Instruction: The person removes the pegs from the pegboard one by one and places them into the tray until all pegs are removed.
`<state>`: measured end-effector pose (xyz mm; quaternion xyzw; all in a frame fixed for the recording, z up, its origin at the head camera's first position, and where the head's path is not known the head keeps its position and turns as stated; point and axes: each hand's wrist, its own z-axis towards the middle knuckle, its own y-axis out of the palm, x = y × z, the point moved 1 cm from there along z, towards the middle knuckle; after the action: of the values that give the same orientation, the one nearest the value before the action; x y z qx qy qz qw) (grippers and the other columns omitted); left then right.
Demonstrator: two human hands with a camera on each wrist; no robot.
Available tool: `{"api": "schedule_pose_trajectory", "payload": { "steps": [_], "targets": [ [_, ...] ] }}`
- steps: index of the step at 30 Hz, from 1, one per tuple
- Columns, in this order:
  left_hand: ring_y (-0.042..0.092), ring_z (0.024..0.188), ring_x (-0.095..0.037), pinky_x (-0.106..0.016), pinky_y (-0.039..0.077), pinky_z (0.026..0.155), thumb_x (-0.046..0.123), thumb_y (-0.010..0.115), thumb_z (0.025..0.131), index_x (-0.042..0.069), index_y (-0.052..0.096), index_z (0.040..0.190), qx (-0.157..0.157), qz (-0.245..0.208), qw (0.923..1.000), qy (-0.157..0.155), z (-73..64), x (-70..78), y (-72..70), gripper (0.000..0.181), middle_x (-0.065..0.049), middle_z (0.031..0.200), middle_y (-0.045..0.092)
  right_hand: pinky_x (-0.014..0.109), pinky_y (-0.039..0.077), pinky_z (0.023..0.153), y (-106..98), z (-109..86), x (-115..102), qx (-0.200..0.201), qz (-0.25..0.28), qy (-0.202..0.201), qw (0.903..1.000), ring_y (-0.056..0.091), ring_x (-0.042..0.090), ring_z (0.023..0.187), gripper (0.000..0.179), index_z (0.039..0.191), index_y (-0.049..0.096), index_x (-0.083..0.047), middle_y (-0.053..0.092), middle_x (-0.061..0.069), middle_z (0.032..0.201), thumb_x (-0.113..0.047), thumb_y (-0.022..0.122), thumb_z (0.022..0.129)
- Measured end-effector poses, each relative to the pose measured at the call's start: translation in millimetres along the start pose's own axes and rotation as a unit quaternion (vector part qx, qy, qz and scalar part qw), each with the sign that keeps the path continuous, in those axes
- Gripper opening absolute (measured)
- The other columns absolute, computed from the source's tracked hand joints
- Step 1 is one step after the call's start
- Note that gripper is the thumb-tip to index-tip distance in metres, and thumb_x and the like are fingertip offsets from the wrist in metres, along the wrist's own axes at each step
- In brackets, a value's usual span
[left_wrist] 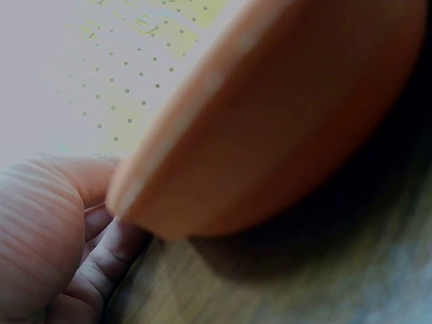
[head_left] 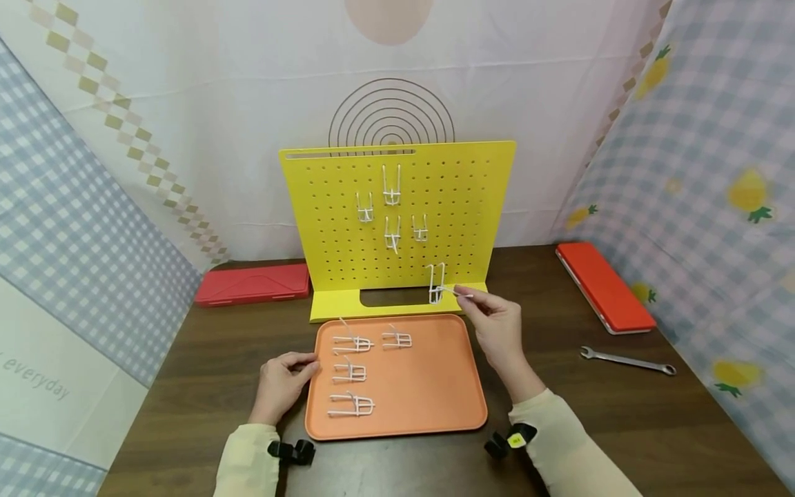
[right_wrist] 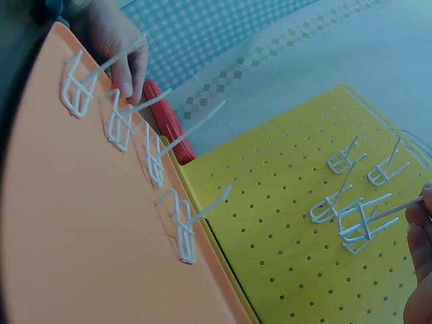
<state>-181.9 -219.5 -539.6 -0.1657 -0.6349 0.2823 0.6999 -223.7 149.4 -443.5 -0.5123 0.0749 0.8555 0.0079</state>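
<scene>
My right hand (head_left: 497,324) pinches the long prong of a white wire pegboard hook (head_left: 433,293), which stands upright in front of the lower right of a yellow pegboard (head_left: 459,228). In the right wrist view, that hook (right_wrist: 361,228) overlaps the board, its frame facing away from the fingertips. With thumb and fingers, my left hand (head_left: 281,385) grips the left rim of an orange tray (head_left: 428,393); the left wrist view shows the tray's edge (left_wrist: 202,135) between them. Several white hooks (head_left: 352,405) lie on the tray's left half, and several others (head_left: 392,197) hang on the board.
A red case (head_left: 251,284) lies left of the pegboard. To the right are an orange-red case (head_left: 605,286) and a metal wrench (head_left: 627,359) on the dark wooden table (head_left: 230,373). Patterned cloth (head_left: 248,103) hangs behind and at both sides.
</scene>
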Motion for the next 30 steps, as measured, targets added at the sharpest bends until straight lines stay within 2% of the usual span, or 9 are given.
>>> {"api": "schedule_pose_trajectory", "payload": {
  "steps": [5,12,18,23,27,30],
  "targets": [
    [0.068,0.081,-0.016,-0.026,0.056,0.066,0.017,0.078,0.082,0.012,0.078,0.097,0.003,0.001,1.0,-0.003,0.4,-0.5,-0.1,0.016,-0.005,0.092,0.073,0.028,0.055,0.076,-1,-14.6,5,0.01,-0.005,0.024,0.9996,0.069,0.017,0.092,0.021,0.103,0.072,0.008,0.072,0.015,0.1,-0.001,0.072,0.084],
    [0.068,0.082,-0.015,-0.025,0.056,0.066,0.019,0.077,0.083,0.012,0.077,0.099,-0.005,0.0,0.9999,-0.01,0.5,-0.4,-0.4,0.018,-0.004,0.093,0.072,0.03,0.055,0.079,6,-23.9,4,0.001,-0.014,0.04,0.9991,0.069,0.016,0.092,0.021,0.103,0.073,0.006,0.071,0.017,0.1,-0.003,0.073,0.084],
    [0.068,0.082,-0.015,-0.026,0.056,0.067,0.019,0.077,0.083,0.012,0.077,0.1,-0.008,-0.001,0.9999,-0.007,0.9,0.6,-1.5,0.018,-0.004,0.094,0.072,0.029,0.055,0.077,22,-33.4,-7,-0.055,-0.048,0.029,0.9969,0.069,0.015,0.092,0.018,0.101,0.073,0.007,0.07,0.02,0.1,0.006,0.07,0.083],
    [0.068,0.082,-0.014,-0.025,0.055,0.067,0.02,0.077,0.083,0.012,0.077,0.099,-0.006,0.001,1.0,-0.001,1.1,0.3,-1.9,0.017,-0.004,0.094,0.073,0.029,0.056,0.073,41,-44.4,-25,-0.113,-0.103,0.002,0.9883,0.07,0.019,0.09,0.017,0.1,0.071,0.01,0.071,0.018,0.097,0.01,0.068,0.083],
    [0.068,0.082,-0.014,-0.025,0.055,0.067,0.019,0.077,0.083,0.012,0.077,0.099,-0.008,0.001,1.0,-0.002,1.0,-0.9,-1.4,0.017,-0.003,0.094,0.073,0.031,0.057,0.07,50,-51.5,-24,-0.136,-0.128,0.014,0.9823,0.07,0.021,0.088,0.018,0.101,0.072,0.008,0.072,0.015,0.097,0.008,0.068,0.084],
    [0.068,0.083,-0.014,-0.025,0.055,0.067,0.019,0.077,0.084,0.012,0.077,0.099,-0.01,0.0,0.9999,-0.005,0.5,-0.3,-1.8,0.017,-0.003,0.094,0.072,0.029,0.056,0.068,55,-54.4,-21,-0.149,-0.143,0.024,0.9782,0.07,0.023,0.086,0.018,0.103,0.072,0.007,0.072,0.016,0.097,0.006,0.068,0.085]
  ]
}}
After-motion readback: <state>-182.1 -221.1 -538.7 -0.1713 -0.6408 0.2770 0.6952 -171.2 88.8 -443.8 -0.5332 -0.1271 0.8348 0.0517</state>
